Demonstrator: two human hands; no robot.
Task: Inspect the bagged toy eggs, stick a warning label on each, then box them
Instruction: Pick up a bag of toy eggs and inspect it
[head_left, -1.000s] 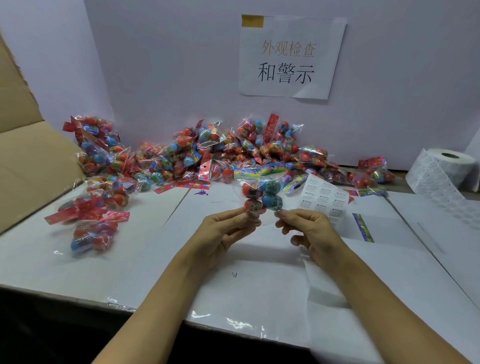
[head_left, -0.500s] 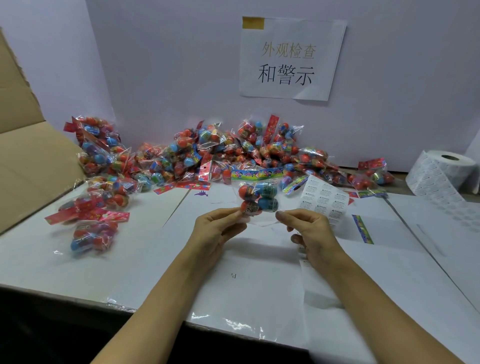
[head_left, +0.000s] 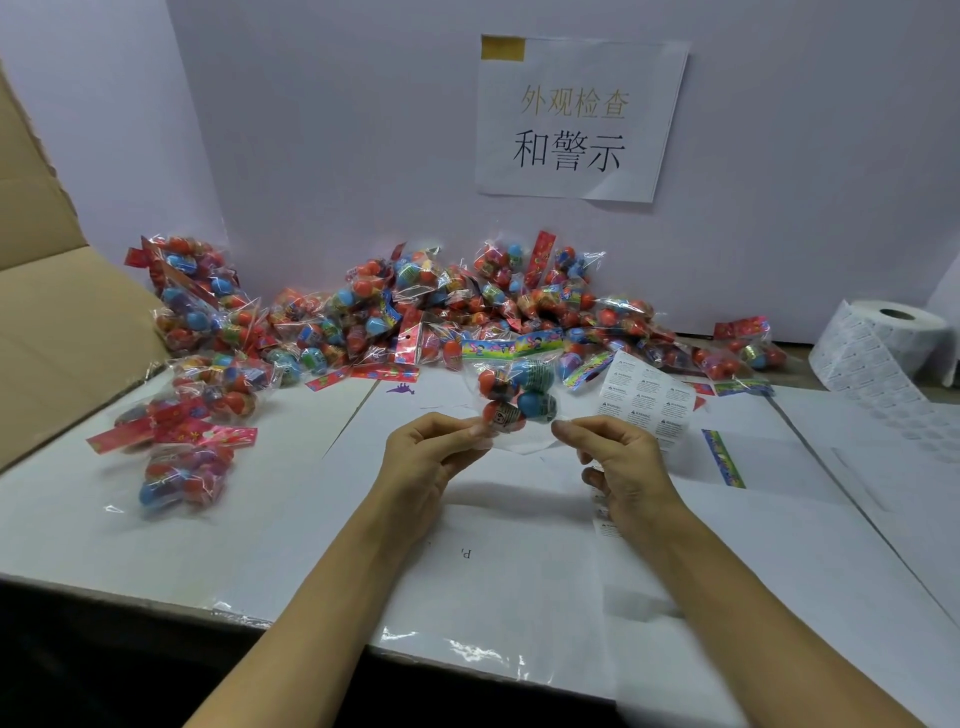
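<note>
The bag of toy eggs (head_left: 514, 392) is now stretched a bit wider above the bench (head_left: 311, 545), pinched by left hand (head_left: 434, 449) and right hand (head_left: 615, 457). Looks like it's still being inspected; the label strip (head_left: 647, 400) tucked under the right hand isn't peeled yet.

Bare white table (head_left: 291, 525) lay open near and centre, giving free passage beneath and around the raised hands. A heap of bagged eggs (head_left: 467, 306) blocked the far edge along the wall. More bags (head_left: 182, 441) crowded the left side, beside a cardboard box flap (head_left: 62, 332). The label roll (head_left: 883, 343) stood far right, its strip apparently trailing across the right side.
</note>
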